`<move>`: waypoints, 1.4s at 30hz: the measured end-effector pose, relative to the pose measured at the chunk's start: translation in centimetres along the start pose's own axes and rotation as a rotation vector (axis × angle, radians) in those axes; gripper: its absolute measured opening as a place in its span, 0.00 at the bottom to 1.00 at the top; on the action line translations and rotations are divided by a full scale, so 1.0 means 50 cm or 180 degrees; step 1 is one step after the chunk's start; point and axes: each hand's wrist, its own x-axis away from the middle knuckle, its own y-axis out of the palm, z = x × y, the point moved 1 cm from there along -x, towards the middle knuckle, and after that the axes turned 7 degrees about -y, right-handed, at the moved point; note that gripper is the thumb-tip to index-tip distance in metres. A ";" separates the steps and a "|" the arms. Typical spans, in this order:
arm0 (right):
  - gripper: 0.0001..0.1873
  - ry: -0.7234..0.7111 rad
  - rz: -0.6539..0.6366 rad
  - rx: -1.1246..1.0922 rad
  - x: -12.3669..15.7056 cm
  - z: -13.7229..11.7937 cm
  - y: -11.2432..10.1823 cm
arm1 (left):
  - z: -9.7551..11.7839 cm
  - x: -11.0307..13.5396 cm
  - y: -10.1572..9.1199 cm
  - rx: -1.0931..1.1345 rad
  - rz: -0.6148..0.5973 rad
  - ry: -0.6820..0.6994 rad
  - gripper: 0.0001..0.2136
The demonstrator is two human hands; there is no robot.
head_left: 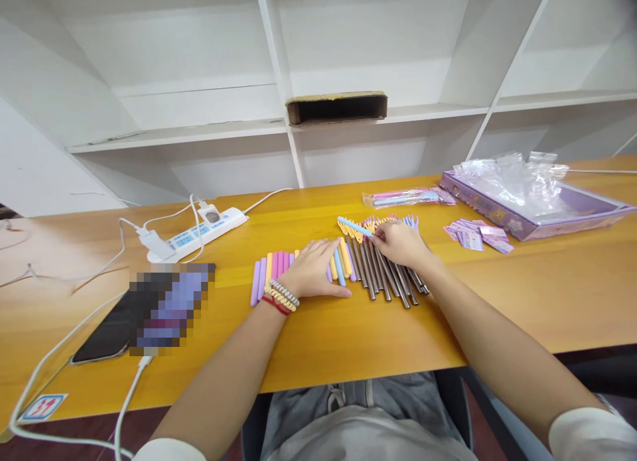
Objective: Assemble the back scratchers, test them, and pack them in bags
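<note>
My left hand (313,270) lies flat with fingers stretched out on a row of pastel sleeves (271,270), pink, purple, yellow and blue, on the wooden table (348,341). Beaded bracelets circle that wrist. My right hand (401,243) is closed in a pinch on a light blue sleeve (354,226) that points up and left. Under and beside this hand lies a row of metal rods (383,275) with small coloured hand-shaped tips (393,219) at their far ends.
A white power strip (199,232) with cables sits at the left, a phone (117,328) on a charging cable nearer. At the right are a purple box (537,212) with clear bags, small packets (478,235), a bagged set (403,197). White shelves stand behind.
</note>
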 end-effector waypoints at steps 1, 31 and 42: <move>0.14 -0.0043 0.0036 -0.0059 0.001 0.005 -0.001 | 0.000 0.000 -0.001 0.0045 0.0078 0.0000 0.52; 0.14 -0.1686 0.0707 -0.0532 0.043 -0.055 0.002 | 0.012 0.017 -0.038 -0.0519 0.1782 -0.0436 0.27; 0.11 -0.1606 0.0579 -0.0781 0.044 -0.051 -0.026 | 0.027 0.014 -0.043 0.0874 0.1943 -0.0626 0.20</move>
